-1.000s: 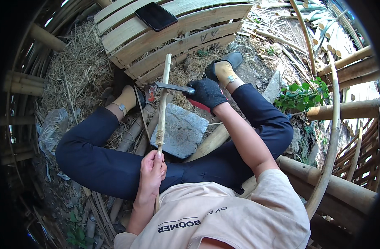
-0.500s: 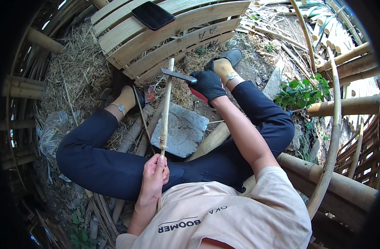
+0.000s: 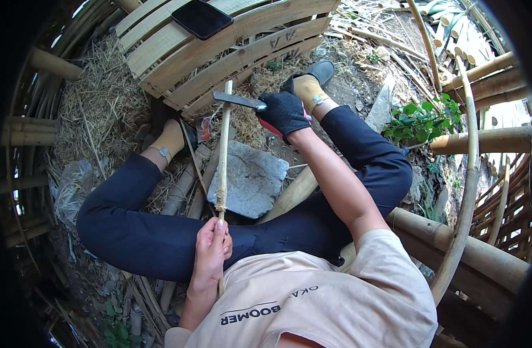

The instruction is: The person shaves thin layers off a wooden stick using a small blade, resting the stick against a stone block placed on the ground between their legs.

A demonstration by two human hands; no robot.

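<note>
Pale, slender wooden stick (image 3: 224, 148), with a frayed, rough ring near its near end, stands out from your lap toward the far side, its middle passing over the left edge of a flat-topped grey stone block (image 3: 251, 180). Your bare left hand (image 3: 213, 243) is closed around it just nearer than that ring, thumb laid along the top, probably to steady it and leave the longer part free. Your right hand (image 3: 283, 115), in a black and red glove, is wrapped tightly about the handle end of a flat grey metal blade (image 3: 237, 100). That blade crosses the stick close to its far end and seems to touch it, though depth is hard to judge; the glove likely protects the hand on the tool.

Your legs in dark navy trousers (image 3: 141, 232) spread left and right, apparently to leave room between them. Beyond, a pale slatted wooden crate (image 3: 161, 75) bears a black phone (image 3: 202, 19). Dry straw (image 3: 100, 95) covers the far left ground; a green leafy plant (image 3: 419, 124) grows at right.
</note>
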